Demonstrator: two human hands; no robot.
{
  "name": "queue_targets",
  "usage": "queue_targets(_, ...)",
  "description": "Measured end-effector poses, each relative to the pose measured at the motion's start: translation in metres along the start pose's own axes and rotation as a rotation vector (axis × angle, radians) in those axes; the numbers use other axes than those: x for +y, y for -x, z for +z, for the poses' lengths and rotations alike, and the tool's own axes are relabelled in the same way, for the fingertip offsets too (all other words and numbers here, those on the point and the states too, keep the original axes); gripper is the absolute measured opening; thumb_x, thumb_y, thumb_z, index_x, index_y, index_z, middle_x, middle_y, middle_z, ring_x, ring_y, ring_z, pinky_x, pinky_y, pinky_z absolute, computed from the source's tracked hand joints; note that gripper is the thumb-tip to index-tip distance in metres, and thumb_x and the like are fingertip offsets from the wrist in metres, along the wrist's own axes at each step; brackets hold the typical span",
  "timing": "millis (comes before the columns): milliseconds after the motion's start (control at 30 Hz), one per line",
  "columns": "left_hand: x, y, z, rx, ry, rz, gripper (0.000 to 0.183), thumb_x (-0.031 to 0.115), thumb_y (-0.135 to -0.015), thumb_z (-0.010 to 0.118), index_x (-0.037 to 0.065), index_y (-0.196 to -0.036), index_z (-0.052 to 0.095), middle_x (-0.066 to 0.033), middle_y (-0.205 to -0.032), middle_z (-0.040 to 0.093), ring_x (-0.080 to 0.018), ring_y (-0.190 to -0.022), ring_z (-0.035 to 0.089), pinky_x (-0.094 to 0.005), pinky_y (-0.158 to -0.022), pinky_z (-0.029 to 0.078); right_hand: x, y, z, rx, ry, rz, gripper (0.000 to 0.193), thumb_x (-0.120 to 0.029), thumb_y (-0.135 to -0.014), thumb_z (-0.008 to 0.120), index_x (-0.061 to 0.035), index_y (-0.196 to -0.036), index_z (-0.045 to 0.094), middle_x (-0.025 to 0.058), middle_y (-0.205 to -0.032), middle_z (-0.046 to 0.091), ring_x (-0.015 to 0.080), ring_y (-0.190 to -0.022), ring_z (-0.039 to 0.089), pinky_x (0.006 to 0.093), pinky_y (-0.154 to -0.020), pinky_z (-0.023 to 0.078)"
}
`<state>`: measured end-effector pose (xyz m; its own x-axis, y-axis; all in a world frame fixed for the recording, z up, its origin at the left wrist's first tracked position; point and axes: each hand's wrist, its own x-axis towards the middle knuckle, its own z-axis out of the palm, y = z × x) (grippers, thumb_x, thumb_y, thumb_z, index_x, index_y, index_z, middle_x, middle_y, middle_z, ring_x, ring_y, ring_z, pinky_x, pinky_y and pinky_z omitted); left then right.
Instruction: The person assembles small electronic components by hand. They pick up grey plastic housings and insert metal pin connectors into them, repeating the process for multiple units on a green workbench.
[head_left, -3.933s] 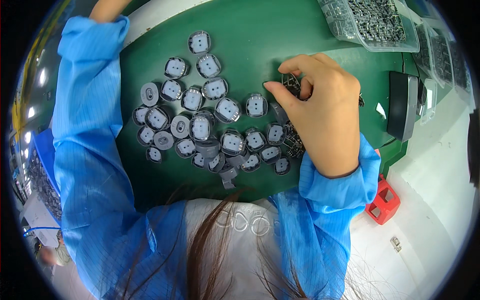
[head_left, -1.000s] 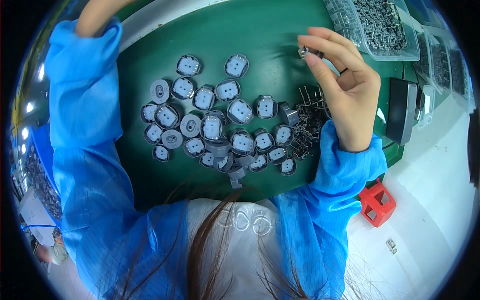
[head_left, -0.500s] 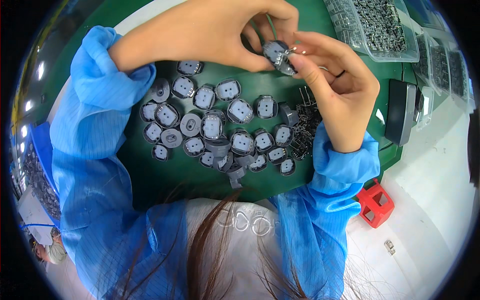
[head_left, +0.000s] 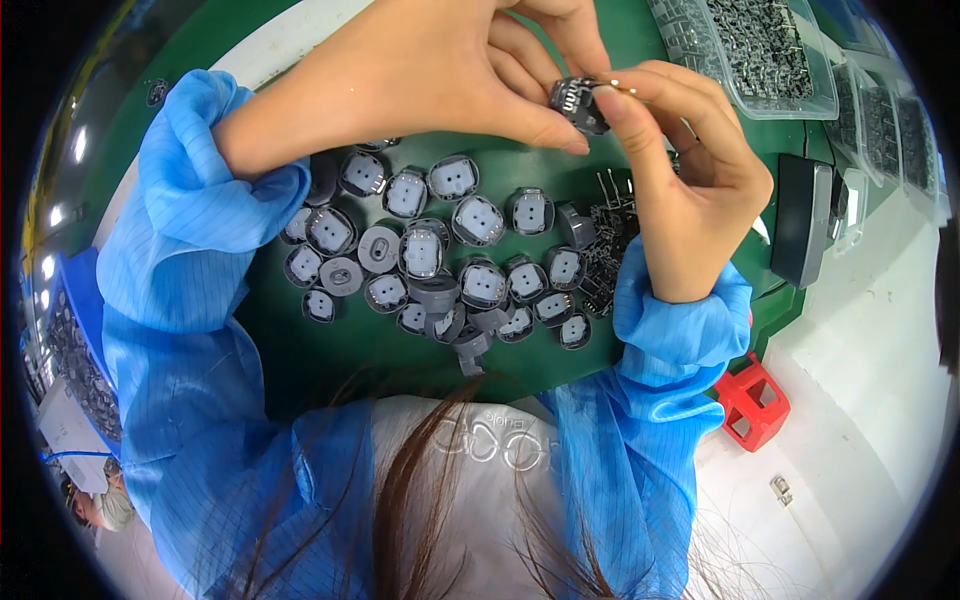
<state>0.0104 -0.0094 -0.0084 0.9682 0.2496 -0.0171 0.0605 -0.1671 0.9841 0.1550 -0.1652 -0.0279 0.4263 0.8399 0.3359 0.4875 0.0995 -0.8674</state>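
Observation:
My left hand reaches in from the upper left, its thumb and index finger round a small dark grey plastic housing. The housing is tilted, with a row of metal contacts on its near side. From the right, the thumb and index finger of my right hand pinch at the housing's right edge, where thin metal prongs stick out. My right fingertips hide how the prongs sit against it. Below my hands lie several similar round housings with pale grey faces, some turned over.
A heap of small black pronged parts lies by my right wrist on the green table. Clear bins of metal parts stand at the far right, near a black box. A red stool is on the floor.
The housing between my hands has moved slightly right and turned, so its contact side now shows instead of its pale face. My left thumb has shifted right, below it.

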Motion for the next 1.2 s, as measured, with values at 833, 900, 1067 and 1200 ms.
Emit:
queue_targets(833,-0.024,-0.005,-0.007,-0.041,0.307,-0.194,0.030,-0.001,-0.086,0.077,-0.007,-0.114,0.070,-0.0168,-0.103,0.075,-0.0145,-0.093,0.073,-0.0245,-0.085,0.060,0.002,0.001,0.004,0.041,0.373,-0.224,0.017,0.010,-0.081,0.078,0.0016,-0.095,0.075,0.0102,-0.100,0.072,0.0196,-0.094,0.072,0.0301,-0.082,0.059)
queue_targets(900,-0.023,-0.004,-0.009,-0.022,0.332,-0.227,0.030,-0.003,-0.085,0.076,-0.007,-0.115,0.070,-0.0166,-0.104,0.075,-0.0139,-0.092,0.073,-0.0240,-0.085,0.060,0.003,0.001,0.007,0.009,0.353,-0.232,0.020,0.009,-0.084,0.075,0.0026,-0.103,0.073,0.0107,-0.103,0.072,0.0210,-0.096,0.072,0.0308,-0.085,0.058)
queue_targets(1067,-0.004,0.004,-0.005,0.043,0.293,-0.174,0.027,-0.005,-0.084,0.074,-0.006,-0.111,0.071,-0.0163,-0.104,0.075,-0.0137,-0.093,0.073,-0.0235,-0.084,0.059,0.001,0.002,0.015,-0.112,-0.338,0.218,0.036,0.003,-0.100,0.058,0.0079,-0.135,0.052,0.0162,-0.119,0.067,0.0227,-0.109,0.068,0.0323,-0.096,0.054)
queue_targets(1200,0.005,0.007,0.008,0.083,0.077,-0.019,0.022,-0.003,-0.082,0.074,-0.004,-0.104,0.071,-0.0137,-0.100,0.075,-0.0137,-0.093,0.073,-0.0234,-0.083,0.058,0.005,0.007,0.020,-0.069,-0.367,0.249,0.033,0.001,-0.091,0.068,0.0029,-0.124,0.060,0.0139,-0.113,0.070,0.0207,-0.097,0.070,0.0309,-0.083,0.057)
